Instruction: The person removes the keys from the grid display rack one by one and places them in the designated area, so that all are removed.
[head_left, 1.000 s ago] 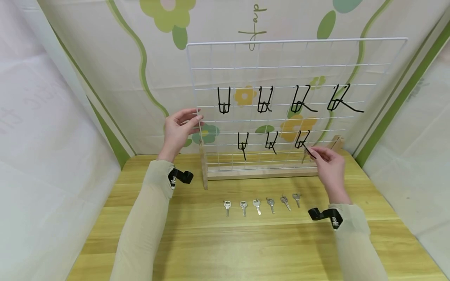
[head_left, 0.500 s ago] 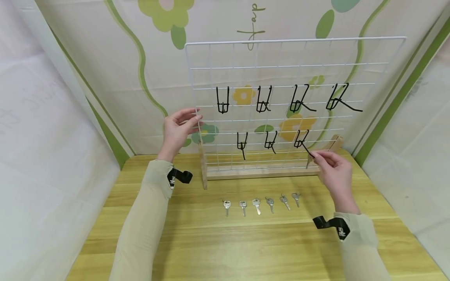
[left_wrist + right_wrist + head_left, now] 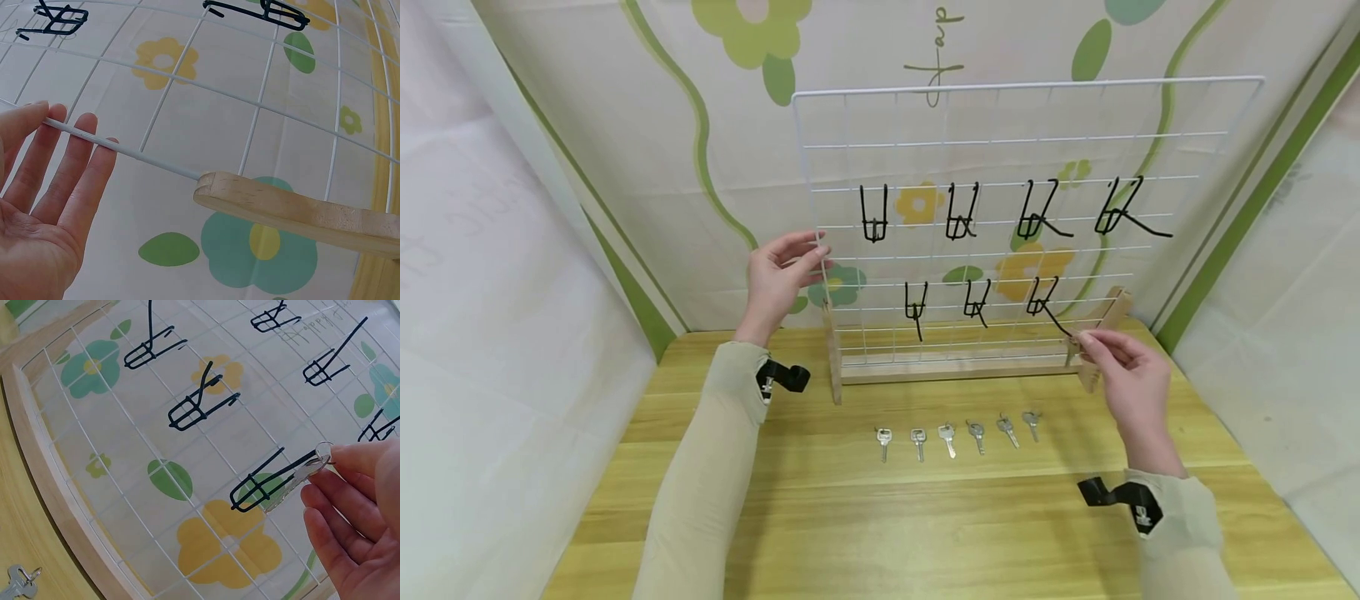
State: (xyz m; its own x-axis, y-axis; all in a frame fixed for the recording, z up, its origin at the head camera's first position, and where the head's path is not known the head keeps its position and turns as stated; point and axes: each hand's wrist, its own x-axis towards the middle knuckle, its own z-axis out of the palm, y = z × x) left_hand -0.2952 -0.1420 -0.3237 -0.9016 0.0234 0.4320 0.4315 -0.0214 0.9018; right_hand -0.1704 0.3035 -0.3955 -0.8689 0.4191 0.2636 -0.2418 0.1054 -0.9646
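Note:
My left hand (image 3: pixel 777 282) pinches the left edge wire of the white wire grid panel (image 3: pixel 1030 87) between thumb and fingers. With thumb and fingertip, my right hand (image 3: pixel 1133 385) pinches the small ring of a silver key (image 3: pixel 299 476). The key hangs from the ring, blade down. In the right wrist view the ring overlaps the tip of a black hook (image 3: pixel 249 490), the lower row's right-hand one; I cannot tell whether the hook passes through the ring. Two more hooks, a middle one (image 3: pixel 976 306) and a left one (image 3: pixel 914 310), share that row.
Several black hooks (image 3: pixel 874 223) line the upper row, their prongs pointing outward. A wooden base (image 3: pixel 955 371) supports the panel. In front, several silver keys (image 3: pixel 947 440) lie in a row on the wooden table (image 3: pixel 880 533). Patterned cloth (image 3: pixel 647 167) surrounds it.
My right hand has moved right and towards me along the lower right hook to its tip, with the key. My left hand stays on the panel's edge.

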